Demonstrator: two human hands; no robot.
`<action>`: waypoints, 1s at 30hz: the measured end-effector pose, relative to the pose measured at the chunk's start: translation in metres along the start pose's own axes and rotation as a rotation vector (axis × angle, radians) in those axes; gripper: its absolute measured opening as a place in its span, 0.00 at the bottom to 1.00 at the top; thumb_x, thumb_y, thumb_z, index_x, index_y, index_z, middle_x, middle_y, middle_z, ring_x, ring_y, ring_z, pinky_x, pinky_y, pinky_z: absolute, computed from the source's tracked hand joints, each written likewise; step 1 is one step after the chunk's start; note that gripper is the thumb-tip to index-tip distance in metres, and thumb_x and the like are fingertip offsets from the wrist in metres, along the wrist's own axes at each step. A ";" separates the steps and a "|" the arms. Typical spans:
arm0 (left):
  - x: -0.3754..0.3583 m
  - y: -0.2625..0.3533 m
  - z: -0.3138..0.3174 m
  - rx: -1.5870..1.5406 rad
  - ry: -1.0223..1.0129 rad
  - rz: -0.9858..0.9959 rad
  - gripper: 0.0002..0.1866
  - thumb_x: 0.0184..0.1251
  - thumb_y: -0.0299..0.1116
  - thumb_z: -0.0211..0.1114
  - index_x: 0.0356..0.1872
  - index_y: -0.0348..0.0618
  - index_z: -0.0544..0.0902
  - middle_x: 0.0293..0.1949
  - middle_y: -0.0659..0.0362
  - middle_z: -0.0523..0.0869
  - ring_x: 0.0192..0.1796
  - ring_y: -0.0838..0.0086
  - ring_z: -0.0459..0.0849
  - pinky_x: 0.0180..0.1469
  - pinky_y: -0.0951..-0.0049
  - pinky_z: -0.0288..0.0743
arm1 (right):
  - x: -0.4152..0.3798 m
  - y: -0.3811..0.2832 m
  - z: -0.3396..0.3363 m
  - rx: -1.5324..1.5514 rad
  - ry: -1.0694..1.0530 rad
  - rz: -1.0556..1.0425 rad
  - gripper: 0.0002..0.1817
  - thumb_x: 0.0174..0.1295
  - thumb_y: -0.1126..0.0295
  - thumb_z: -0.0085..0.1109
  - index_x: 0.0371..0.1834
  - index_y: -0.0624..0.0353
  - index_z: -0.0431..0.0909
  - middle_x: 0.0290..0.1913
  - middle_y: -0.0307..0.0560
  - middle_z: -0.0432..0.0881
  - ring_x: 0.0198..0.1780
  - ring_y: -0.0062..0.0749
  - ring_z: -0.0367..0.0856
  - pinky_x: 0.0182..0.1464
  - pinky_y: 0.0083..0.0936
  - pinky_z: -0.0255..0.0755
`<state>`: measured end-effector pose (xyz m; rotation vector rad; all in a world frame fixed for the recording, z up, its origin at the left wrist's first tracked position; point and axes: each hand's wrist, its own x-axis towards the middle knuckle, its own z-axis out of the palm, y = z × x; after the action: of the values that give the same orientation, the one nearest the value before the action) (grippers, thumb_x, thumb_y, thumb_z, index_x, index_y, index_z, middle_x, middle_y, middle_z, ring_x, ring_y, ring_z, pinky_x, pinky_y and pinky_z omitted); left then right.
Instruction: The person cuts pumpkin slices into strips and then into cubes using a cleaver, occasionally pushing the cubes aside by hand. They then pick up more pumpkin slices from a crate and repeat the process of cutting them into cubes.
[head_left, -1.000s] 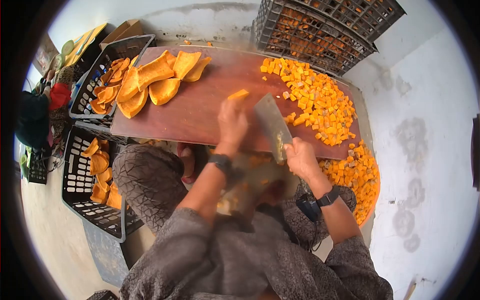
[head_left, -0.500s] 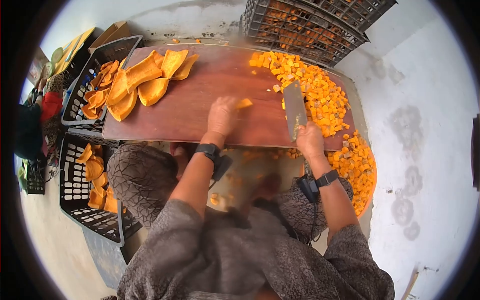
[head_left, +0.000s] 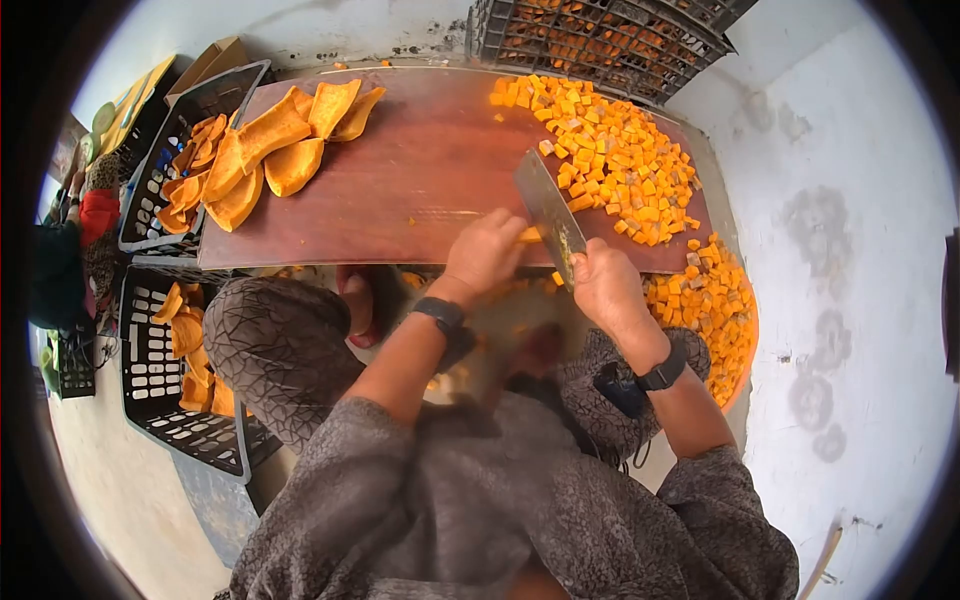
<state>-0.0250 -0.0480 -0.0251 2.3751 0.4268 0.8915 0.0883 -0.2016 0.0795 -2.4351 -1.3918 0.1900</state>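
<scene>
My right hand (head_left: 608,292) is closed around the handle of a cleaver (head_left: 548,205), whose broad blade slants up and left over the reddish-brown board (head_left: 400,215). Close to the blade's left side, my left hand (head_left: 486,252) is closed on a small orange pumpkin piece (head_left: 530,235), mostly covered by the fingers. A heap of diced pumpkin (head_left: 630,170) lies right of the blade. Larger peeled pumpkin slabs (head_left: 265,135) are piled at the board's left end.
Two black crates (head_left: 135,350) with pumpkin slabs stand at the left. More diced pumpkin (head_left: 705,310) fills an orange-rimmed container below the board's right end. Stacked black crates (head_left: 600,50) stand behind, beside a white wall (head_left: 830,230). A person in dark clothing (head_left: 55,270) is far left.
My left hand has moved right with the pumpkin piece, towards the blade. The cleaver has shifted left, away from the diced heap, and tilted further left.
</scene>
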 end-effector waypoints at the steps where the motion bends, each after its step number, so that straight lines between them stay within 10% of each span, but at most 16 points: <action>1: -0.001 0.000 -0.001 -0.011 -0.022 -0.005 0.12 0.56 0.27 0.64 0.43 0.46 0.79 0.37 0.51 0.78 0.42 0.50 0.80 0.43 0.54 0.77 | -0.003 -0.002 -0.002 -0.008 -0.007 -0.004 0.11 0.67 0.67 0.56 0.35 0.66 0.73 0.30 0.68 0.80 0.38 0.68 0.80 0.40 0.53 0.73; 30: -0.001 -0.003 -0.002 -0.093 -0.010 -0.071 0.09 0.59 0.26 0.61 0.41 0.43 0.77 0.40 0.48 0.79 0.44 0.47 0.80 0.44 0.53 0.77 | 0.051 0.017 0.018 0.097 0.148 0.041 0.10 0.67 0.69 0.54 0.38 0.68 0.75 0.33 0.69 0.81 0.40 0.65 0.82 0.43 0.49 0.74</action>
<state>-0.0273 -0.0450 -0.0264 2.2645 0.4531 0.8486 0.1228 -0.1621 0.0588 -2.3478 -1.2415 0.0821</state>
